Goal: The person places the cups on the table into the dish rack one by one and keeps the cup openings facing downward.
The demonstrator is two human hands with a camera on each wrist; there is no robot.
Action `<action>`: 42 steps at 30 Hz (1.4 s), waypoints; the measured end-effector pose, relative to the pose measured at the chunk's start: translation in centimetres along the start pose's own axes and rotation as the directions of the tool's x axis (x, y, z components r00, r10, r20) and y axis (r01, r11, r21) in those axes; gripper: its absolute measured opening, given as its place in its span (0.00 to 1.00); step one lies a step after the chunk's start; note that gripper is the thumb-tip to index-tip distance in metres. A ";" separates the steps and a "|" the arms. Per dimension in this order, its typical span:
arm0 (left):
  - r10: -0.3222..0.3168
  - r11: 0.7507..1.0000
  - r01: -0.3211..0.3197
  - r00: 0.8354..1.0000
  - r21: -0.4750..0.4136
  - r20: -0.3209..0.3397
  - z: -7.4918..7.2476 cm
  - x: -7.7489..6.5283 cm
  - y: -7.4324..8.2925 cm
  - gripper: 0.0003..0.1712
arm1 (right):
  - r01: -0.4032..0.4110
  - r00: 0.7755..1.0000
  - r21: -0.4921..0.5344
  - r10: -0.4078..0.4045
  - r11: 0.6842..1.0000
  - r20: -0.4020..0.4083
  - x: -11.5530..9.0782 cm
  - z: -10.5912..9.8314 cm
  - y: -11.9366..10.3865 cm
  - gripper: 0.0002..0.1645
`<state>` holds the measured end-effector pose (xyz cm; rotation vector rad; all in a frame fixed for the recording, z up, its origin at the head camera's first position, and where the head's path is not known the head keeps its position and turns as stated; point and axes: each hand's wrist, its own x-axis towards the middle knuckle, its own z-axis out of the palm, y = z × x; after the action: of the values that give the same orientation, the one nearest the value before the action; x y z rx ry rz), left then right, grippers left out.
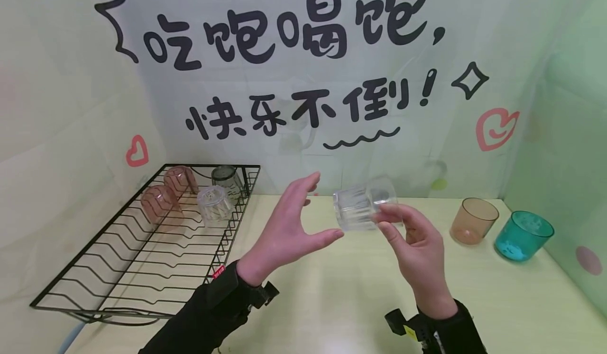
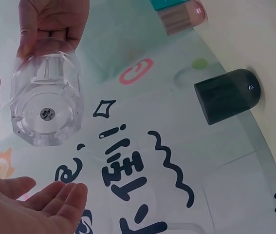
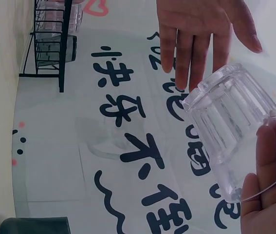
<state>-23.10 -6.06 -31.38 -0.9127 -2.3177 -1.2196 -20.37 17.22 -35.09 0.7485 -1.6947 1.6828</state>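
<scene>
In the head view my right hand (image 1: 417, 248) pinches a clear ribbed glass (image 1: 353, 209) near its rim. The glass lies tilted on its side in the air, its base turned left. My left hand (image 1: 289, 227) is just left of that base, thumb and fingers spread apart with a gap to the glass. The left wrist view shows the round base with a small dark sticker (image 2: 47, 114). In the right wrist view, the fingers of my right hand (image 3: 269, 180) curl at the rim end, and the straight fingers of my left hand (image 3: 196, 44) come close to the base.
A black wire rack (image 1: 156, 259) at the left bears two pink glasses, a clear glass (image 1: 214, 204) and a grey glass (image 1: 227, 180). An amber glass (image 1: 474, 221) and a teal glass (image 1: 524, 235) stand at the right. A dark cup (image 2: 228, 95) stands near the back wall.
</scene>
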 end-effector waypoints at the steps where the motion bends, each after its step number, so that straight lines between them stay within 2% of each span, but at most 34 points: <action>1: -0.001 1.000 0.001 1.000 -0.003 -0.002 0.1 0.0 0.0 0.58 | 0.003 1.000 0.007 -0.003 1.000 -0.005 0.0 0.1 -0.1 0.16; 9: 0.026 0.999 -0.027 0.999 -0.030 -0.021 0.5 -0.1 0.1 0.56 | -0.005 1.000 0.098 0.007 0.995 -0.017 -0.1 1.1 -0.3 0.18; 17: 0.077 0.991 -0.081 0.996 -0.104 -0.042 0.9 0.0 0.2 0.54 | -0.072 0.997 0.133 0.074 0.988 -0.009 -0.6 1.8 -0.3 0.17; 24: 0.069 0.983 -0.075 0.997 -0.166 -0.039 1.3 -0.2 0.1 0.52 | -0.037 0.999 0.235 0.033 0.971 0.021 -0.9 2.5 -0.2 0.19; 34: 0.043 0.946 -0.043 0.999 -0.321 -0.006 1.5 -0.2 0.4 0.43 | -0.102 0.994 0.222 0.109 0.970 -0.019 -1.1 2.7 -0.5 0.17; 42: 0.031 0.943 -0.040 0.999 -0.329 -0.030 1.5 -0.4 0.4 0.42 | -0.104 0.994 0.238 0.112 0.966 -0.020 -1.2 2.8 -0.5 0.16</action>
<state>-22.55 -4.77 -32.22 -1.0346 -2.1024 -1.6260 -19.38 14.36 -35.65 0.7433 -1.5531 1.9873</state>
